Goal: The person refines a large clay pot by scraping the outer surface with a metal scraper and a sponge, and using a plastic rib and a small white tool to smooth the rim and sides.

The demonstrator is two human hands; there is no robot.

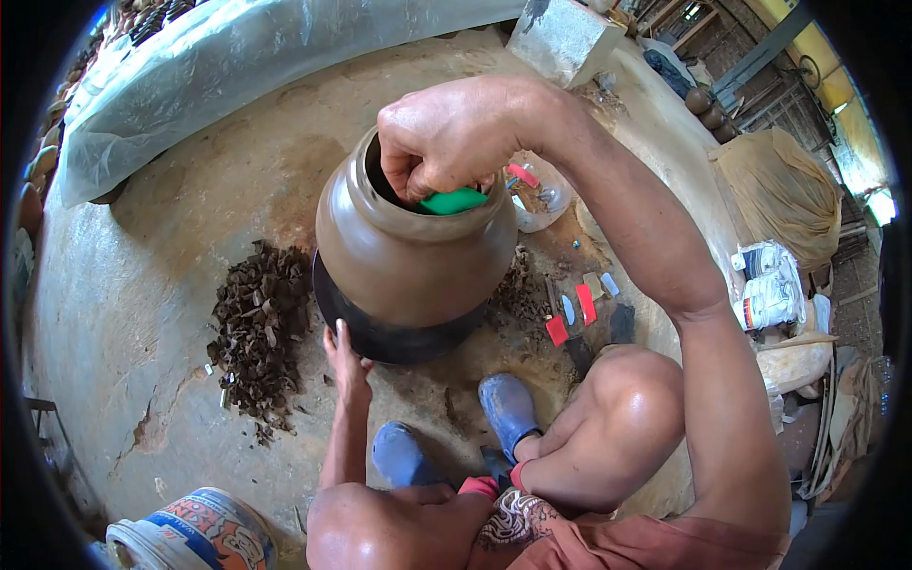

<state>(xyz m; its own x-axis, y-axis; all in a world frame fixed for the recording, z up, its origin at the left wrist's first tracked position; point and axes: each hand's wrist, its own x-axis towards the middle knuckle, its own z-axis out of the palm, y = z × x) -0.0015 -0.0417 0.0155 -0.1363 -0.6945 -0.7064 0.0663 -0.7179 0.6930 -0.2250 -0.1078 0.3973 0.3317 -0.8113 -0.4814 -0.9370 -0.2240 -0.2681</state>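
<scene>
A large brown clay pot with a rounded body stands upright on a dark turntable. My right hand reaches over from the right and bends down into the pot's mouth. Closed fingers there grip a green pottery scraper, held at the inner side of the near rim. Part of the scraper and the fingertips are hidden by the hand and the pot wall. Lower down, my left hand touches the turntable's near left edge, thumb and fingers apart, holding nothing.
Dark clay trimmings lie heaped left of the turntable. Several small scrapers, including a red one, lie on the right, near a clear plastic tub. A paint bucket stands at lower left. Plastic sheeting and a concrete block are behind.
</scene>
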